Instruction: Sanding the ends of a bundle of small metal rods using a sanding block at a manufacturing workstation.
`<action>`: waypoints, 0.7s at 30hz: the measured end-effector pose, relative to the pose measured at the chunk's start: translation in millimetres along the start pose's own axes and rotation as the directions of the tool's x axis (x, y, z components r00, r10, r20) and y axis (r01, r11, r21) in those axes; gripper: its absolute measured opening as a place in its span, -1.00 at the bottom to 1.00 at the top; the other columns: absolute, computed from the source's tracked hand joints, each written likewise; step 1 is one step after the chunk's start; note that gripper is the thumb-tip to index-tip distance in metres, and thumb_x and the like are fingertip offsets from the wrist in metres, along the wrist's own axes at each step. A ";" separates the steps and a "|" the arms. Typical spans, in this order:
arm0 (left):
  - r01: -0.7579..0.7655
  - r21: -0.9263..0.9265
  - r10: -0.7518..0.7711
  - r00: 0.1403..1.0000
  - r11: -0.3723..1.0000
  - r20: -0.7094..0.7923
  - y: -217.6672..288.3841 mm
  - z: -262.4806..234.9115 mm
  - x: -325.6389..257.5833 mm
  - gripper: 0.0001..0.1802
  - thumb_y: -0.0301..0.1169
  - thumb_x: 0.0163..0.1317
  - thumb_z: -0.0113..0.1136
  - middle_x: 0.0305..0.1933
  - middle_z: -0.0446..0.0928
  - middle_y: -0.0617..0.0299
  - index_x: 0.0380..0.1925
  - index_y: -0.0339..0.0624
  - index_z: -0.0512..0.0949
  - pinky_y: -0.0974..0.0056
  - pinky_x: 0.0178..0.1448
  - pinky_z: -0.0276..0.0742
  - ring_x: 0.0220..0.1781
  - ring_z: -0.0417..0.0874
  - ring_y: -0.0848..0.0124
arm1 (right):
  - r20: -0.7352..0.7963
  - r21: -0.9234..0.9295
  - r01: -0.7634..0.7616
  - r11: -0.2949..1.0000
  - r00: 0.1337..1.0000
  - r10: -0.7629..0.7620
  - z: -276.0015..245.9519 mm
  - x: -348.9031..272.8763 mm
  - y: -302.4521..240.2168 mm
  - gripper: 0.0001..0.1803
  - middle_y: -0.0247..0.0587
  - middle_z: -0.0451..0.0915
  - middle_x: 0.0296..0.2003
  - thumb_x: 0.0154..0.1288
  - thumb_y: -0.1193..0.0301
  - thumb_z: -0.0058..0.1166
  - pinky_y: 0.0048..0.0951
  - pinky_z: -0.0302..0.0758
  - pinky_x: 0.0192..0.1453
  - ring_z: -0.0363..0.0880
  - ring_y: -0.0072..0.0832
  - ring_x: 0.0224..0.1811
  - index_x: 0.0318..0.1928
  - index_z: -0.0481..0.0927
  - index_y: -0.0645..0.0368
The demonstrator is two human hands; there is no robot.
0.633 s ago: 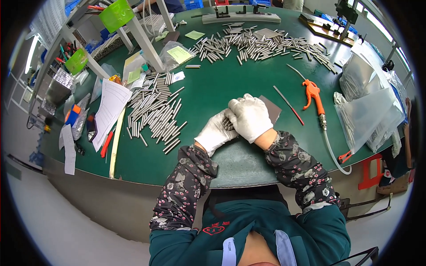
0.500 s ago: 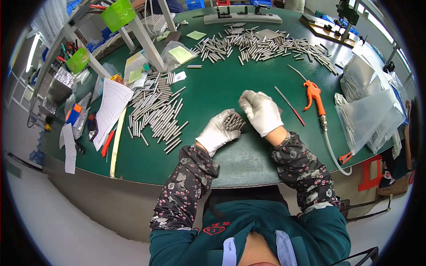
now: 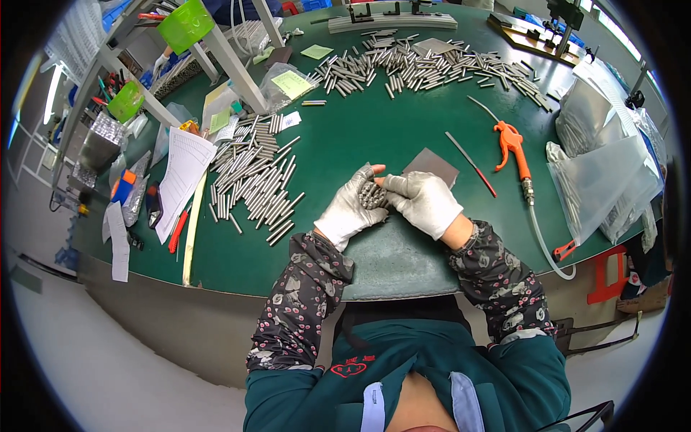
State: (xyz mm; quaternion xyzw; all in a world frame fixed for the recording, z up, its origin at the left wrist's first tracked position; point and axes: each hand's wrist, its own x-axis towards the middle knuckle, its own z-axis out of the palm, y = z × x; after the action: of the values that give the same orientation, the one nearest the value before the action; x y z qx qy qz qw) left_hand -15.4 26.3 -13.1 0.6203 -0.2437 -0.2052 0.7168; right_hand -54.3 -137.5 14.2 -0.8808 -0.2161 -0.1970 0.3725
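In white gloves, both my hands meet above the front of the green table. My left hand [image 3: 348,210] is closed around a bundle of short metal rods [image 3: 372,195], their ends facing up. A bare fingertip pokes out of this glove. At the bundle's right side, my right hand [image 3: 425,204] has its thumb and fingers pressed together, touching the rods' edge; whatever it pinches is hidden. A square dark grey plate [image 3: 434,167] lies flat just beyond my right hand.
A loose pile of rods [image 3: 255,180] lies to the left, and another pile [image 3: 425,68] spreads along the back. To the right are a red-handled file [image 3: 471,165], an orange air gun [image 3: 512,147] with its hose, and clear plastic bags [image 3: 601,169]. Papers [image 3: 183,169] lie far left.
My right hand has come down and left to the bundle, uncovering the grey plate. The bundle has turned so its rod ends face up. A gloved hand appears at the far upper left.
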 end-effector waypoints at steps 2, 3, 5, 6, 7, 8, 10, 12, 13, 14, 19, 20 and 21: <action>-0.025 0.013 0.024 1.000 1.000 0.011 3.9 1.1 -2.0 -0.14 -0.74 -0.24 0.22 -0.05 0.40 0.26 0.17 -0.16 0.15 0.42 0.02 0.41 -0.09 0.44 0.50 | 0.020 0.034 -0.012 0.999 1.000 0.011 1.7 -0.4 -0.4 -0.77 -0.14 0.56 -0.45 0.06 0.44 0.05 -0.35 0.46 -0.29 0.54 -0.23 -0.39 -0.21 0.57 0.13; -0.015 -0.056 0.017 1.000 0.998 0.026 6.4 2.5 -3.4 -0.08 -0.74 -0.25 0.24 -0.05 0.38 0.28 0.21 -0.15 0.10 0.43 0.04 0.39 -0.06 0.42 0.50 | 0.042 0.065 -0.024 0.998 0.999 0.022 2.5 -0.5 -1.1 -0.76 -0.08 0.57 -0.41 0.07 0.48 0.05 -0.41 0.47 -0.28 0.55 -0.24 -0.40 -0.19 0.57 0.19; -0.004 -0.120 0.008 0.999 0.993 0.040 7.6 0.9 -5.0 -0.02 -0.74 -0.27 0.26 -0.04 0.35 0.30 0.25 -0.13 0.05 0.44 0.06 0.36 -0.02 0.40 0.51 | 0.019 0.112 -0.037 0.993 0.999 0.035 5.5 0.0 -5.7 -0.76 -0.05 0.58 -0.39 0.09 0.48 0.04 -0.43 0.48 -0.26 0.57 -0.28 -0.37 -0.18 0.56 0.22; -0.002 -0.063 0.004 1.000 0.998 0.028 4.8 -1.9 -4.3 0.00 -0.74 -0.27 0.26 -0.01 0.34 0.30 0.26 -0.12 0.04 0.44 0.07 0.35 -0.01 0.39 0.51 | 0.024 0.139 -0.092 0.986 0.996 0.089 6.4 0.4 -6.7 -0.75 -0.04 0.58 -0.37 0.10 0.47 0.04 -0.44 0.48 -0.25 0.58 -0.29 -0.36 -0.17 0.55 0.22; 0.000 -0.007 0.000 1.000 1.000 0.016 4.8 -2.0 -3.9 0.02 -0.75 -0.28 0.27 0.02 0.32 0.30 0.26 -0.11 0.03 0.43 0.08 0.34 0.00 0.38 0.51 | 0.031 0.165 -0.146 0.975 0.989 0.143 6.2 0.2 -7.4 -0.74 -0.03 0.58 -0.36 0.11 0.46 0.05 -0.44 0.48 -0.24 0.58 -0.30 -0.35 -0.15 0.54 0.23; 0.000 -0.006 0.000 1.000 1.000 0.016 4.4 -0.8 -3.7 0.02 -0.75 -0.28 0.27 0.02 0.32 0.30 0.26 -0.11 0.03 0.43 0.08 0.34 0.00 0.38 0.51 | 0.030 0.166 -0.146 0.975 0.989 0.143 7.6 -0.4 -6.2 -0.74 -0.03 0.58 -0.36 0.11 0.46 0.05 -0.44 0.48 -0.24 0.58 -0.30 -0.35 -0.15 0.54 0.23; -0.016 -0.113 0.013 1.000 0.993 -0.026 3.8 2.2 -2.5 0.01 -0.75 -0.29 0.26 0.07 0.30 0.29 0.26 -0.11 0.04 0.43 0.09 0.33 0.01 0.36 0.52 | -0.034 0.093 -0.101 0.991 0.994 0.105 11.2 0.3 -4.6 -0.74 -0.07 0.57 -0.40 0.08 0.45 0.06 -0.38 0.47 -0.26 0.56 -0.24 -0.37 -0.18 0.54 0.22; -0.005 -0.115 0.004 1.000 0.993 -0.015 2.8 1.7 -1.7 0.02 -0.75 -0.29 0.26 0.09 0.29 0.29 0.26 -0.11 0.04 0.43 0.09 0.32 0.01 0.36 0.53 | -0.040 0.027 -0.096 0.995 0.994 0.097 4.9 2.3 -9.1 -0.78 -0.11 0.56 -0.44 0.05 0.45 0.07 -0.34 0.45 -0.27 0.53 -0.23 -0.38 -0.23 0.54 0.20; 0.004 -0.117 -0.004 1.000 0.993 -0.004 2.5 0.8 -1.4 0.02 -0.75 -0.29 0.26 0.10 0.28 0.29 0.26 -0.12 0.03 0.43 0.09 0.32 0.01 0.36 0.53 | -0.045 -0.040 -0.090 0.995 0.995 0.088 0.7 4.4 -13.0 -0.81 -0.14 0.54 -0.47 0.03 0.45 0.08 -0.31 0.43 -0.29 0.51 -0.21 -0.39 -0.28 0.54 0.19; 0.003 -0.117 -0.003 1.000 0.993 -0.005 2.0 -0.3 -1.1 0.02 -0.75 -0.29 0.26 0.10 0.28 0.29 0.26 -0.12 0.03 0.43 0.09 0.32 0.01 0.36 0.53 | -0.044 -0.040 -0.088 0.995 0.995 0.087 -1.6 6.1 -15.0 -0.81 -0.14 0.54 -0.47 0.03 0.45 0.08 -0.31 0.43 -0.29 0.51 -0.21 -0.39 -0.28 0.54 0.19; 0.038 -0.137 -0.035 0.999 0.990 0.026 -2.0 -3.9 -0.1 0.03 -0.73 -0.28 0.30 0.10 0.30 0.29 0.26 -0.15 0.00 0.43 0.09 0.34 0.03 0.38 0.50 | -0.091 -0.132 0.061 0.989 0.993 -0.074 -7.6 12.0 -16.8 -0.90 -0.22 0.48 -0.55 -0.05 0.46 0.07 -0.28 0.39 -0.31 0.46 -0.24 -0.41 -0.44 0.51 0.14; 0.038 -0.139 -0.035 0.999 0.990 0.024 -1.5 -3.3 0.2 0.03 -0.73 -0.28 0.30 0.10 0.30 0.29 0.26 -0.15 0.00 0.43 0.09 0.34 0.03 0.38 0.50 | -0.089 -0.132 0.062 0.989 0.993 -0.074 -8.1 12.7 -19.3 -0.90 -0.22 0.48 -0.55 -0.05 0.46 0.07 -0.28 0.39 -0.31 0.46 -0.24 -0.41 -0.44 0.51 0.14; 0.003 -0.126 -0.002 1.000 0.992 0.012 -0.9 -2.0 1.3 0.03 -0.69 -0.26 0.33 0.10 0.30 0.28 0.26 -0.17 0.00 0.43 0.09 0.34 0.04 0.38 0.48 | -0.048 -0.178 0.085 0.980 0.994 -0.094 -8.8 13.9 -23.3 -0.90 -0.24 0.48 -0.55 -0.06 0.46 0.08 -0.28 0.39 -0.31 0.46 -0.24 -0.41 -0.43 0.51 0.13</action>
State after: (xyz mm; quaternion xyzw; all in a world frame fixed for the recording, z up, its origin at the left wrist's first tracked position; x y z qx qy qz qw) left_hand -13.2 26.9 -14.1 0.5731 -0.2338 -0.2248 0.7526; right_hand -56.6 -126.1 40.2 -0.8937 -0.2268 -0.2564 0.2900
